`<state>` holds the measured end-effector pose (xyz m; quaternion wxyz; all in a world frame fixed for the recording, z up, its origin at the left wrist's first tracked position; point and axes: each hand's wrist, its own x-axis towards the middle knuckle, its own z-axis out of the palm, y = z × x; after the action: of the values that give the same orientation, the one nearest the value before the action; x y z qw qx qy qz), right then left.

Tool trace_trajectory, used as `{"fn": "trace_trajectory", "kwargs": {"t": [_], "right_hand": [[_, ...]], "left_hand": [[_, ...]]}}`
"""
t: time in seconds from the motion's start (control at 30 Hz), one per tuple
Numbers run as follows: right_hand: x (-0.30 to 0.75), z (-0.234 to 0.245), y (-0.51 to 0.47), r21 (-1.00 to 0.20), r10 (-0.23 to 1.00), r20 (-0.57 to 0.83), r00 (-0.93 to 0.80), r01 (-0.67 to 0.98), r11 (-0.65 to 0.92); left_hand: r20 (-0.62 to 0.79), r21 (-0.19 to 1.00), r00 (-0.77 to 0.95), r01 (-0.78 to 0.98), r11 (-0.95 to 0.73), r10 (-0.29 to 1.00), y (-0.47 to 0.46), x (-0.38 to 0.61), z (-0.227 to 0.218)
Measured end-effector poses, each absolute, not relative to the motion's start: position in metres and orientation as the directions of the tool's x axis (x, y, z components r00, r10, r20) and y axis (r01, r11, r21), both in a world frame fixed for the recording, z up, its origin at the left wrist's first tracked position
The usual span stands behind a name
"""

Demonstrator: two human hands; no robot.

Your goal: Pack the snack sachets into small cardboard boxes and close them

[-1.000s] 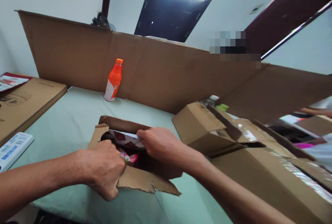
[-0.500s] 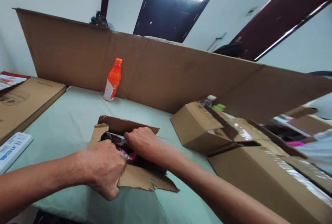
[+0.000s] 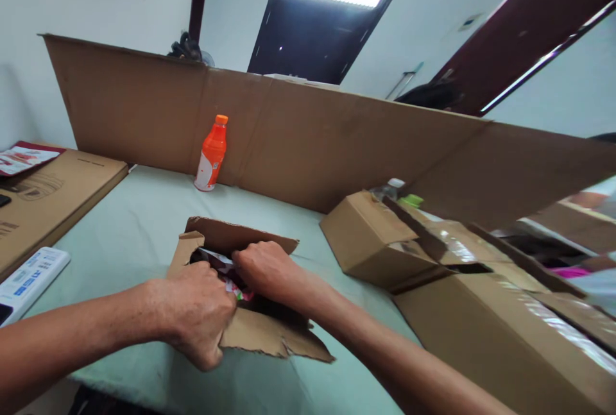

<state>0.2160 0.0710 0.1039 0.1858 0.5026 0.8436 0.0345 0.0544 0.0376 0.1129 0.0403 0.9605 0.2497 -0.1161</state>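
A small open cardboard box [image 3: 255, 335] with torn flaps sits on the pale green table near me. My left hand [image 3: 199, 312] is closed around the box's near flap and wall. My right hand [image 3: 264, 269] reaches into the box from the right, fingers curled on a glossy packet [image 3: 219, 260] with white, dark red and pink print. Most of the packet is hidden under my hands and inside the box.
An orange bottle [image 3: 210, 153] stands against a long cardboard sheet [image 3: 312, 139] at the table's far side. Larger taped cartons [image 3: 481, 312] lie to the right. A flat carton [image 3: 48, 194] and a white remote-like item [image 3: 29, 277] sit at the left.
My right hand has moved left and deeper into the box, pressing the packet down. The left hand keeps its hold on the flap.
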Motion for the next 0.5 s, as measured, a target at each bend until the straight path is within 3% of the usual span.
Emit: {"fn": "trace_trajectory", "kwargs": {"t": [0.2, 0.5], "right_hand": [[0.238, 0.115, 0.058, 0.268, 0.898, -0.262, -0.354, 0.867, 0.420], [0.247, 0.104, 0.058, 0.264, 0.893, -0.238, -0.381, 0.860, 0.437]], "left_hand": [[-0.243, 0.008, 0.838, 0.505, -0.863, 0.488, 0.037, 0.054, 0.115], [-0.221, 0.012, 0.854, 0.485, -0.874, 0.471, 0.038, 0.053, 0.114]]}}
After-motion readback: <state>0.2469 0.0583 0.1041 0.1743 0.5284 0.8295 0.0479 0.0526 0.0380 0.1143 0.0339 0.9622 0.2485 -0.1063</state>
